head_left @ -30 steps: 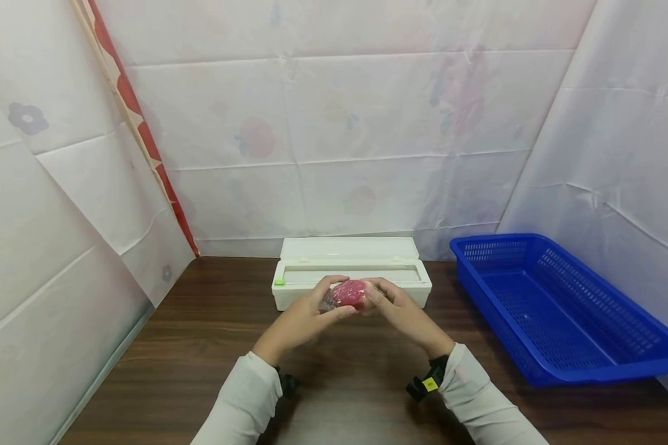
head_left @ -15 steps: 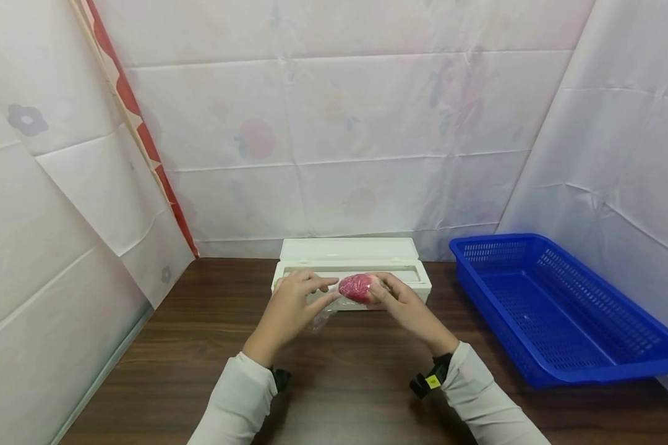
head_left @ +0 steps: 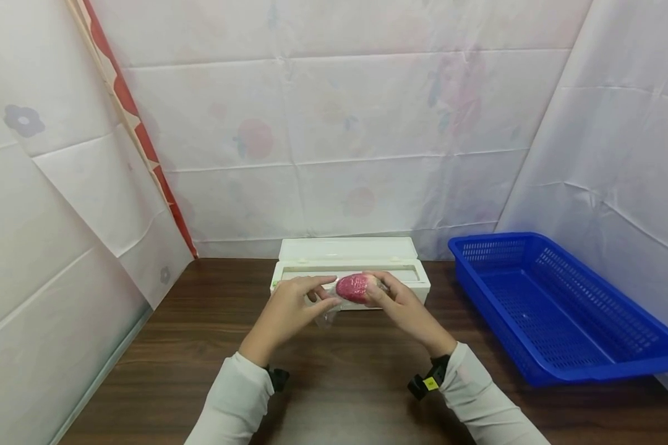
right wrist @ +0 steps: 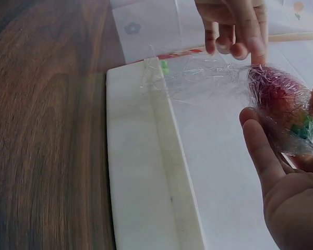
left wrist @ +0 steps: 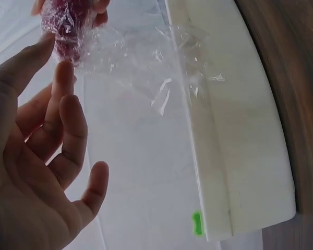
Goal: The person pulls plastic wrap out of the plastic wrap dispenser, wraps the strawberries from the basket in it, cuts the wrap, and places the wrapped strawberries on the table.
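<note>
A red oval fruit (head_left: 352,288) wrapped in clear cling film (left wrist: 141,67) is held above the table, in front of the white film dispenser (head_left: 420,289). My right hand (head_left: 403,312) grips its right end between thumb and fingers; the right wrist view shows yellow and green on that end. My left hand (head_left: 289,309) is at the fruit's left end, thumb and forefinger extended and apart, their tips right at the film. From that end a loose flap of film hangs down, overlapping the dispenser in the wrist views.
Behind the hands, the dispenser's lid (head_left: 347,248) stands raised, and a green slider (left wrist: 197,223) sits at its left end. A blue plastic basket (head_left: 495,321) stands on the right of the brown wooden table (head_left: 200,346). Pale sheets (head_left: 334,123) enclose the back and sides.
My left hand has let go of the fruit's left end and drawn left, then come slightly back toward it. A loose film flap now shows below. The right hand keeps its grip.
</note>
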A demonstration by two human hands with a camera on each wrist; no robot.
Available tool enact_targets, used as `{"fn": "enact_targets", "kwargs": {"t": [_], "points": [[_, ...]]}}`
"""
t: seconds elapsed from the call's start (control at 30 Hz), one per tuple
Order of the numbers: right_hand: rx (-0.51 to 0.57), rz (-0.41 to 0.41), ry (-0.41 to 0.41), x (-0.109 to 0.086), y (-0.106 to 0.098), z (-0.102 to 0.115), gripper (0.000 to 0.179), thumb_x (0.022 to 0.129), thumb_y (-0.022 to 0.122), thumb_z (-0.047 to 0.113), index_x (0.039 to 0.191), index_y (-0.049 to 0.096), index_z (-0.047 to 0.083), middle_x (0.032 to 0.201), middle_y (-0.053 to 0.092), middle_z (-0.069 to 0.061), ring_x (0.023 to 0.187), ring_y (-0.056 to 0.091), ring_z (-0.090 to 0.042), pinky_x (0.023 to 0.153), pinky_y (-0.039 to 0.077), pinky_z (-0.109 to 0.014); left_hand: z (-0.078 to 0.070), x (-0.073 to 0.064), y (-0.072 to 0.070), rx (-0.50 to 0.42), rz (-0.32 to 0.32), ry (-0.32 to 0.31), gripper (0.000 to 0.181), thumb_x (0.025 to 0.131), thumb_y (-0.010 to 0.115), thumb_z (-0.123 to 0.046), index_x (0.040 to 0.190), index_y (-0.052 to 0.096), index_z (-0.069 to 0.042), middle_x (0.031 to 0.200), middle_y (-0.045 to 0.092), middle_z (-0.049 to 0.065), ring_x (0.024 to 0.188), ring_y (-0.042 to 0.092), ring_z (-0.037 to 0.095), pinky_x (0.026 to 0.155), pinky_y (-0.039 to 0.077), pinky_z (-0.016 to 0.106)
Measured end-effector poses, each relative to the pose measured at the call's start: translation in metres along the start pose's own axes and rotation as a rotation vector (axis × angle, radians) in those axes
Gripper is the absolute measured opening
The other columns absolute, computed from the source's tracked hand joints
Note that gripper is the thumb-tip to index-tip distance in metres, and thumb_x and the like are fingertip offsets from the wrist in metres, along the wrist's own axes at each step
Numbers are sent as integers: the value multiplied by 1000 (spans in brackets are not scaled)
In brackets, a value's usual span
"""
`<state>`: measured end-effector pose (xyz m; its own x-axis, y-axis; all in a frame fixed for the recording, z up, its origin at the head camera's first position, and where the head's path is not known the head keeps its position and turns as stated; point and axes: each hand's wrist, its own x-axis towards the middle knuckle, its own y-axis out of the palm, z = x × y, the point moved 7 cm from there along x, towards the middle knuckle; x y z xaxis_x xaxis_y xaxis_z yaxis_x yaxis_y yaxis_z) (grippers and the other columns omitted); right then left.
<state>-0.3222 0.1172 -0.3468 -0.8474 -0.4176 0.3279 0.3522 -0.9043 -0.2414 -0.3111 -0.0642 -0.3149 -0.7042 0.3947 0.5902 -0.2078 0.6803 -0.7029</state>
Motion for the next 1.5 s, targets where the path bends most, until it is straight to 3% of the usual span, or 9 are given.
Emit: {"fn": "enact_targets", "kwargs": {"t": [0.2, 0.4, 0.53, 0.77, 1.03, 1.23, 1.33, 1.5], "points": [[-53, -14, 21, -5, 6, 19, 35, 99, 45, 19, 130, 45, 3, 120, 57, -20, 101, 60, -18, 89, 47, -56, -1, 0, 6, 40, 0, -28, 36, 79, 73, -35, 111, 69, -20, 75, 67, -12, 72, 58, 1, 65, 51, 30], [-89, -42, 58, -7, 8, 25, 34, 99, 46, 21, 128, 47, 3, 117, 60, -20, 99, 60, -15, 90, 46, -58, 3, -1, 11, 6, 14, -73, 34, 79, 74, -30, 109, 70, -15, 83, 67, -1, 73, 58, 7, 63, 54, 30], [-84, -51, 61, -6, 8, 21, 35, 99, 46, 22, 128, 48, 3, 117, 61, -20, 100, 60, -16, 90, 48, -53, 8, -1, 15, -61, 33, -116, 31, 79, 74, -26, 108, 70, -14, 89, 68, 1, 76, 59, 7, 67, 55, 31], [-56, -71, 43, 0, 6, -12, 34, 98, 47, 31, 127, 51, 12, 109, 64, -14, 96, 61, -19, 88, 48, -55, 21, -7, 33, -249, 141, -255, 27, 84, 69, -21, 111, 69, -17, 102, 68, -3, 91, 58, 6, 80, 54, 38], [-78, -56, 3, 1, 9, -10, 35, 99, 45, 29, 128, 49, 10, 110, 63, -15, 93, 62, -22, 84, 51, -52, 21, -9, 37, -359, 212, -248, 28, 88, 64, -29, 115, 66, -20, 115, 65, -3, 109, 52, 9, 94, 47, 45], [-95, -66, 6, -4, 13, 12, 36, 99, 47, 21, 128, 49, 1, 117, 57, -21, 96, 61, -19, 86, 49, -54, 19, -11, 43, -475, 291, -270, 32, 92, 58, -28, 121, 62, -15, 119, 63, 4, 109, 53, 14, 94, 46, 49], [-139, -99, 29, -6, 12, 21, 35, 98, 48, 19, 128, 50, 0, 120, 51, -22, 95, 60, -19, 85, 50, -51, 21, -12, 47, -582, 317, -341, 34, 92, 58, -29, 122, 60, -13, 118, 63, 5, 107, 55, 15, 95, 45, 48], [-191, -146, 41, -5, 8, 10, 37, 97, 51, 23, 128, 52, 3, 123, 48, -19, 101, 57, -19, 84, 51, -42, 24, -16, 57, -933, 346, -504, 45, 92, 58, -34, 126, 55, -5, 124, 59, 11, 108, 56, 20, 101, 41, 43]]}}
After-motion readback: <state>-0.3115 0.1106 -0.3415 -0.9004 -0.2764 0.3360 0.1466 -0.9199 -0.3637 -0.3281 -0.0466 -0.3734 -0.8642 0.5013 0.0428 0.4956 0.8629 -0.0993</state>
